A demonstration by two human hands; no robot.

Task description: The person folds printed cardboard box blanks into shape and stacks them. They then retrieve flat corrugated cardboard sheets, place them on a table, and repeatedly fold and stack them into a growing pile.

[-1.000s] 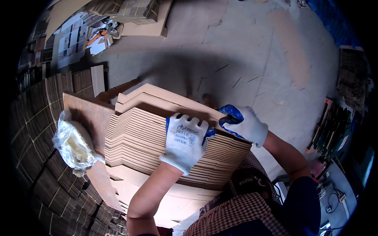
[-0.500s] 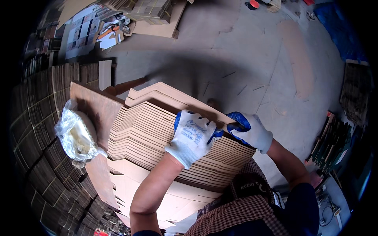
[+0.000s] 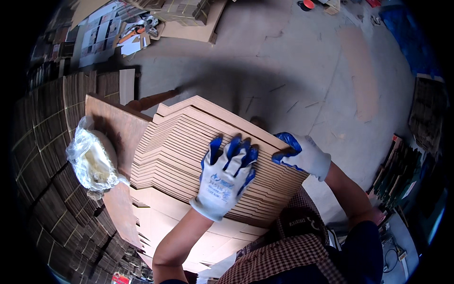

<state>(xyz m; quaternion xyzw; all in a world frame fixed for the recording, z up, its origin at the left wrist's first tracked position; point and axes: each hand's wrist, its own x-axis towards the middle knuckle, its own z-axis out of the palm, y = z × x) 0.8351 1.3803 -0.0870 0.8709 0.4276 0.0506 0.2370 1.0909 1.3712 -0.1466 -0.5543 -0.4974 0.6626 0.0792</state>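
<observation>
A fanned stack of flat cardboard sheets (image 3: 170, 151) with stepped edges lies before me, its sheets overlapping like shingles. My left hand (image 3: 224, 180), in a white glove with blue-coated fingers, rests on the stack with fingers spread, holding nothing. At the right end my right hand (image 3: 305, 158), gloved alike, grips the edge of the farthest, topmost cardboard sheet (image 3: 227, 122). Some of its fingers are hidden under the edge. Left of the stack, on a brown wooden board (image 3: 113, 118), sits a bowl-like container (image 3: 97, 161) lined with clear plastic, with pale stuff inside.
Bundled cardboard stacks (image 3: 47, 123) line the left side. Farther off lie more tied cardboard (image 3: 184, 12) and an orange-handled tool (image 3: 131, 34). A blue sheet (image 3: 406, 38) is at the far right, above dark stacked pieces (image 3: 397, 173). Concrete floor (image 3: 293, 61) stretches beyond the stack.
My left hand has moved back toward me from the far sheet's edge, and its curled fingers have spread. The far sheet lies closer against the stack. My right hand stays at the right end.
</observation>
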